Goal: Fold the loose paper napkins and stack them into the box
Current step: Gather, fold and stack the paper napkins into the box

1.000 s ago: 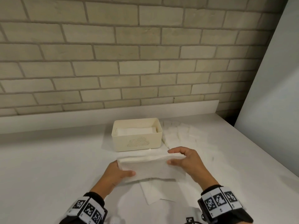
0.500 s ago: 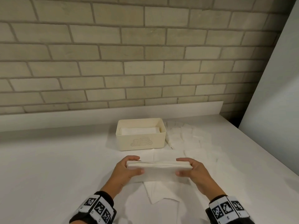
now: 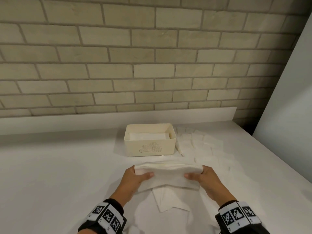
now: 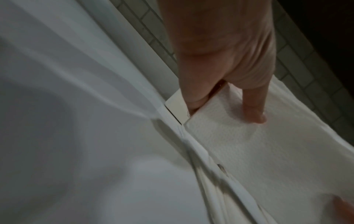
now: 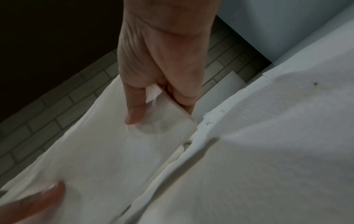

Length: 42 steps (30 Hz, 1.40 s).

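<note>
A folded white paper napkin (image 3: 168, 176) is held up just above the table between both hands. My left hand (image 3: 135, 178) pinches its left end, thumb on the near face, fingers behind. My right hand (image 3: 202, 176) pinches the right end the same way. The left wrist view shows my left thumb (image 4: 252, 109) on the napkin (image 4: 268, 151); the right wrist view shows my right thumb (image 5: 136, 109) pressing the napkin (image 5: 107, 151). The cream box (image 3: 150, 149) stands just beyond, with folded napkins (image 3: 148, 136) inside.
Several loose white napkins (image 3: 202, 146) lie spread on the white table to the right of the box, and more (image 3: 167, 200) lie under my hands. A brick wall (image 3: 135, 65) runs behind the table; a white panel (image 3: 287, 98) stands at the right.
The napkin has been folded over and lifted off the table; both hands shifted from its top to its two ends and now hold it upright near the box.
</note>
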Available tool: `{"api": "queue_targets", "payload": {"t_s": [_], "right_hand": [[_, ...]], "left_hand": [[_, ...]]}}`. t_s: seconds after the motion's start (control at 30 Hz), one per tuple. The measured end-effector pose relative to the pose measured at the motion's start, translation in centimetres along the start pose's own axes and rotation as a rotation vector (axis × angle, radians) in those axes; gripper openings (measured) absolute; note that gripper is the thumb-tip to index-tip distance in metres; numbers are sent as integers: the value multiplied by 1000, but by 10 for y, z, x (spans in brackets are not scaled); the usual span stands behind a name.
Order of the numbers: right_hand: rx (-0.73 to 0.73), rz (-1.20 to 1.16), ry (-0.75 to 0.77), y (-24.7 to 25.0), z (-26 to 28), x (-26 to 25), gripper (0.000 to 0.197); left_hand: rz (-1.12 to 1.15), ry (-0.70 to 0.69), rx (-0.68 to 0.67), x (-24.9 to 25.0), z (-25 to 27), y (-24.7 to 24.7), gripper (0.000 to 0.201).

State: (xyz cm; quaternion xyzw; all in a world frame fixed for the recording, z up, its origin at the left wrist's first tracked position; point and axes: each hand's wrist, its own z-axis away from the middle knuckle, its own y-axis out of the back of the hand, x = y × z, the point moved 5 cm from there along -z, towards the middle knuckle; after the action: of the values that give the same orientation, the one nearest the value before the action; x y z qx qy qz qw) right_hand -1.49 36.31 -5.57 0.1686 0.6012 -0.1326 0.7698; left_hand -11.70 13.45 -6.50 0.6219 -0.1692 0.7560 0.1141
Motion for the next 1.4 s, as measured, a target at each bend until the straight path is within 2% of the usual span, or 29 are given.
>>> {"api": "queue_targets", "payload": {"t_s": [0.13, 0.3, 0.4, 0.47, 0.57, 0.63, 0.73, 0.8, 0.87, 0.93, 1.0, 1.03, 1.1, 1.17, 1.23, 1.27, 1.33, 1.4], "right_hand": [[-86, 141, -49, -7, 0, 6, 35], [-13, 137, -35, -2, -5, 2, 35], [-33, 258, -90, -2, -6, 11, 40], [10, 320, -91, -1, -7, 13, 43], [43, 232, -45, 5, -8, 7, 38], [1, 219, -60, 6, -9, 8, 45], [-15, 460, -114, 3, -7, 14, 48], [-11, 519, -83, 4, -7, 8, 39], [-4, 466, -7, 1, -2, -11, 26], [-20, 448, 98, -10, 3, -37, 18], [-60, 446, 206, -29, 9, -63, 20], [-70, 421, 255, -37, 12, -74, 24], [-71, 278, 327, -44, 16, -92, 34], [-80, 186, 353, -41, 13, -97, 54], [-164, 358, 256, -43, 7, -81, 71], [-220, 492, 188, -46, 4, -70, 66], [-275, 680, 96, -47, 0, -50, 33], [-239, 642, 70, -39, -6, -42, 19]], "left_hand": [[-58, -19, -8, -2, 2, 2, 41], [-30, -18, 6, 4, 1, 0, 30], [-80, -17, -4, 1, 0, 2, 30], [-106, -13, -2, 0, 2, 2, 29], [-66, -35, -7, 8, 2, 1, 27], [-73, -40, -19, 8, 1, 1, 30], [-179, -34, 5, 3, 3, 6, 34], [-308, -74, 46, 10, 1, 13, 34], [-498, -153, 48, 27, 1, 13, 35], [-658, -225, -16, 45, 2, 0, 38], [-712, -272, -98, 56, 3, -19, 39], [-660, -276, -124, 58, 4, -27, 37], [-413, -226, -122, 60, 3, -32, 36], [-132, -166, -94, 57, 0, -28, 47], [130, -141, -113, 50, -2, -25, 54], [220, -130, -135, 47, -2, -25, 57], [334, -101, -156, 39, -4, -22, 69], [407, -68, -101, 32, -8, -11, 68]]}}
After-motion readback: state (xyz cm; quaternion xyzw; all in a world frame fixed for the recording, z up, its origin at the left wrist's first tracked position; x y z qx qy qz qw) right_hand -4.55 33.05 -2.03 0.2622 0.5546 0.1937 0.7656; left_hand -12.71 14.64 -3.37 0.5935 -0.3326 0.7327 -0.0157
